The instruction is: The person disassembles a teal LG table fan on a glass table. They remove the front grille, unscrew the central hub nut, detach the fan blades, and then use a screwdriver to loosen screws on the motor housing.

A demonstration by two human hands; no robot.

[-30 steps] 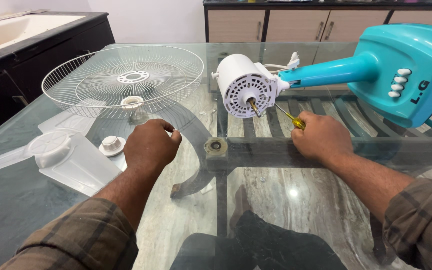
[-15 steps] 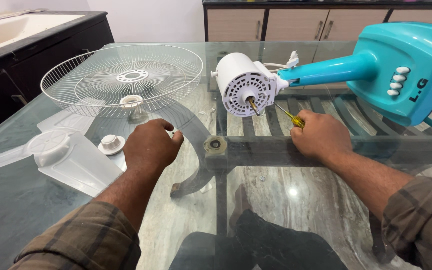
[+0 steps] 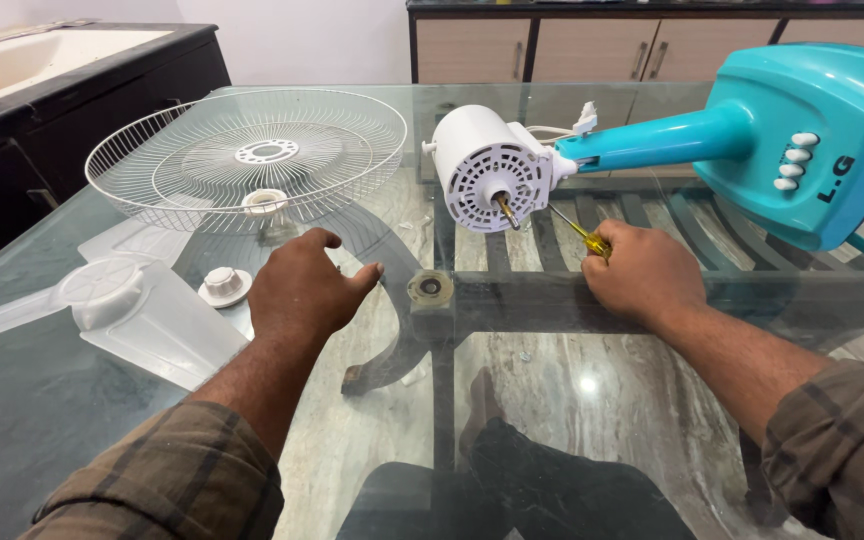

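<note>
Screwdriver (image 3: 584, 237) gripped in the right hand (image 3: 642, 272) on a glass surface (image 3: 572, 380).
Left hand (image 3: 302, 285) rests loosely open, empty; dark sink counter (image 3: 72, 90) and cabinets (image 3: 592, 50) behind.

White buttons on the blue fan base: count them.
4, in a short slanted row on the blue fan base: top button, second, third, lowest. None appear hidden.
</note>
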